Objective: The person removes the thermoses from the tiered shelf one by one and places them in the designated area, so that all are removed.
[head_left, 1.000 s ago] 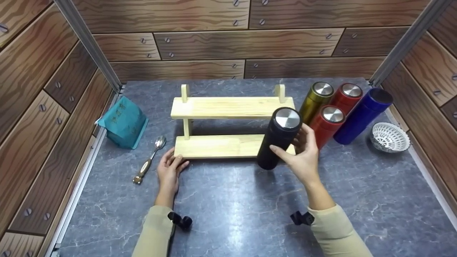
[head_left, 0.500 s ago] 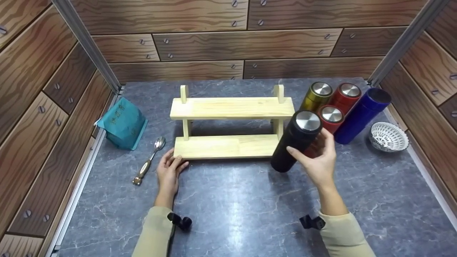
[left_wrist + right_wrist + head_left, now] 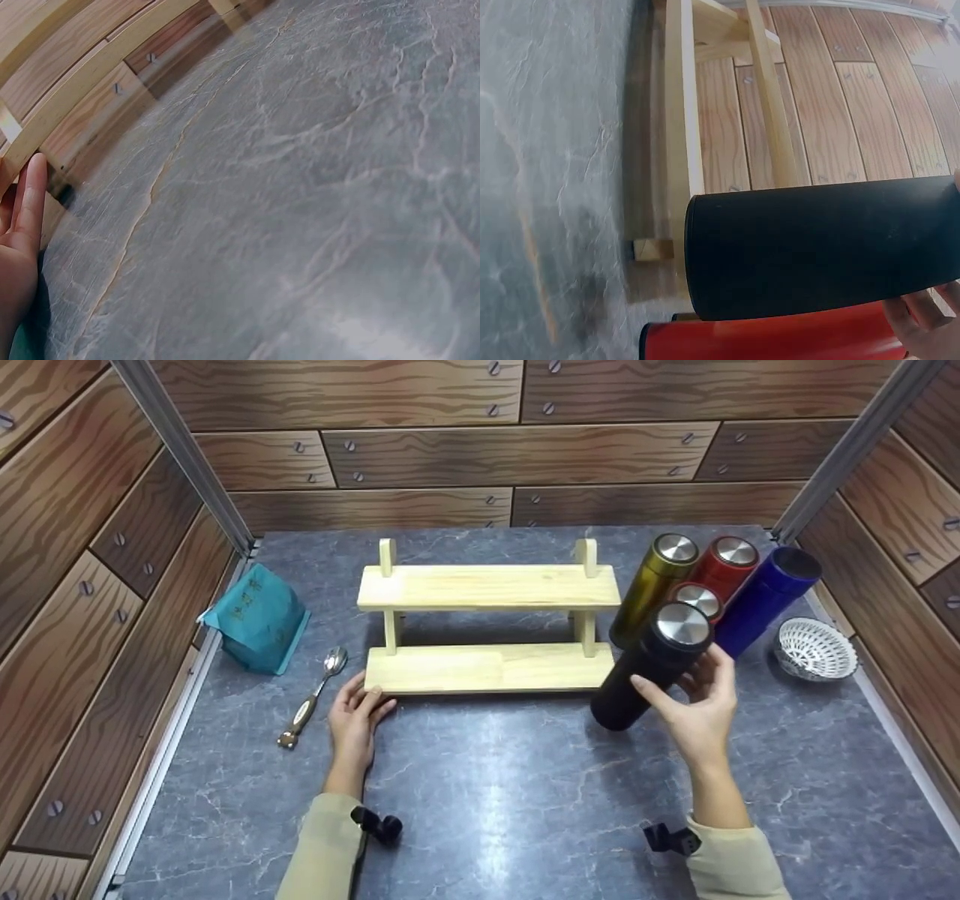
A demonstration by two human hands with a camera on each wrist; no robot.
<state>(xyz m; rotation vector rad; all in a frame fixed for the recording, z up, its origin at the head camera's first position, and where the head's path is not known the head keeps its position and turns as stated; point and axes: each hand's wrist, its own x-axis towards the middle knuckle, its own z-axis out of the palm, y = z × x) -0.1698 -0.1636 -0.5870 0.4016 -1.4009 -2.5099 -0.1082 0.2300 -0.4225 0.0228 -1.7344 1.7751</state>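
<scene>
A two-tier wooden shelf (image 3: 450,668) stands mid-table, with nothing on either board. My left hand (image 3: 351,726) grips its front left corner, thumb on the lower board and fingers beside it. In the left wrist view, only part of that hand (image 3: 19,247) shows at the edge. My right hand (image 3: 697,721) holds a black thermos (image 3: 643,679) with a silver lid, tilted, its base by the shelf's front right corner. The right wrist view shows the black thermos (image 3: 821,247) beside a red thermos (image 3: 780,341), its base raised off the table.
Behind the black thermos stand a gold thermos (image 3: 646,592), two red ones, the rear red thermos (image 3: 724,577) among them, and a blue thermos (image 3: 765,596). A white woven basket (image 3: 816,649) is far right. At left are a teal pouch (image 3: 259,619) and a spoon (image 3: 311,697).
My right hand has carried the black thermos rightward and slightly toward me, uncovering the shelf's right end and overlapping the front red thermos more. The left hand and shelf have stayed put.
</scene>
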